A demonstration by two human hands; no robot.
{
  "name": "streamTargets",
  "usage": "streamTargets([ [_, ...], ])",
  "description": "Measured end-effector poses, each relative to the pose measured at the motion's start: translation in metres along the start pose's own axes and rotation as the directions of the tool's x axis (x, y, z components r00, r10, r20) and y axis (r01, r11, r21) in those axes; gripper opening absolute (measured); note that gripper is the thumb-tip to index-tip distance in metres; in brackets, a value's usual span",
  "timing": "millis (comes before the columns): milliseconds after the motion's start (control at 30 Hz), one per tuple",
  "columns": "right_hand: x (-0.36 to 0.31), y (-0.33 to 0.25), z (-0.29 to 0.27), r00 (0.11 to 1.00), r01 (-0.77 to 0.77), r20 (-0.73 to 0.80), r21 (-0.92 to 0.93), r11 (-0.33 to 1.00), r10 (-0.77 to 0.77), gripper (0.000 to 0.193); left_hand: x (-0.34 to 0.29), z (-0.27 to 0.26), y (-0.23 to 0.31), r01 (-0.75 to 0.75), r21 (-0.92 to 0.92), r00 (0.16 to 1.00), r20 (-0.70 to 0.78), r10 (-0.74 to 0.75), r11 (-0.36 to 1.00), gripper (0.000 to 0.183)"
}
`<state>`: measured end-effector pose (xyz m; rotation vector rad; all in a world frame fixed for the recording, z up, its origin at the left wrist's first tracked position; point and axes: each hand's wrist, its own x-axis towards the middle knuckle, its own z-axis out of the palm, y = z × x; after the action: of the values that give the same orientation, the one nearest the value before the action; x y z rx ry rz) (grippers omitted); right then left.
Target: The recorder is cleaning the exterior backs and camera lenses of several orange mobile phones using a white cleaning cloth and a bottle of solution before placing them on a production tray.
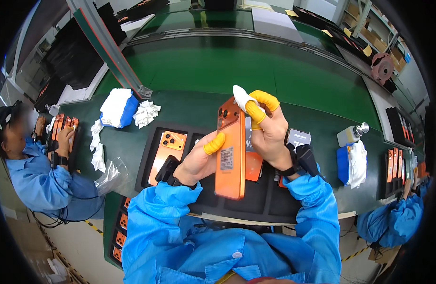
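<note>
My left hand (201, 160), a yellow finger cot on its thumb, grips an orange smartphone (233, 177) with a white label on its back. The phone stands nearly upright, camera end up. In my right hand (271, 135), with yellow cots on the fingers, a folded white cloth (241, 97) is pinched against the phone's top edge. Beneath both hands lies a black compartment tray (211, 202). Another orange phone (168, 151) rests in its left part; further phones there are partly hidden by my hands.
White cloths in a blue holder (118, 109) and crumpled cloths (146, 113) lie at the left, near a clear plastic bag (114, 176). On the right are a pump bottle (350, 135) and another blue cloth holder (342, 163). Co-workers sit on both sides. A green conveyor belt (203, 61) runs behind.
</note>
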<state>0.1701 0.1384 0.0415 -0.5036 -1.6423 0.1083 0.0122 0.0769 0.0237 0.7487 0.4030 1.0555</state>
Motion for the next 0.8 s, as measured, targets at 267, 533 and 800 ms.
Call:
streamTargets([
  [267,-0.013,-0.039,-0.001,0.969,0.040,0.242,0.077,0.996,-0.058,0.047,0.011,-0.031,0.000,-0.092,-0.426,0.981,-0.194,0.009,0.900,0.035],
  [533,-0.004,-0.030,-0.001,0.946,0.256,0.227,-0.081,0.963,-0.232,0.046,0.009,-0.037,-0.007,-0.085,-0.553,0.984,-0.176,-0.017,0.829,0.031],
  [800,-0.007,-0.025,0.003,0.905,0.417,0.242,-0.336,0.844,-0.350,0.047,0.006,-0.034,-0.007,-0.156,-0.579,0.984,-0.159,0.077,0.800,0.032],
])
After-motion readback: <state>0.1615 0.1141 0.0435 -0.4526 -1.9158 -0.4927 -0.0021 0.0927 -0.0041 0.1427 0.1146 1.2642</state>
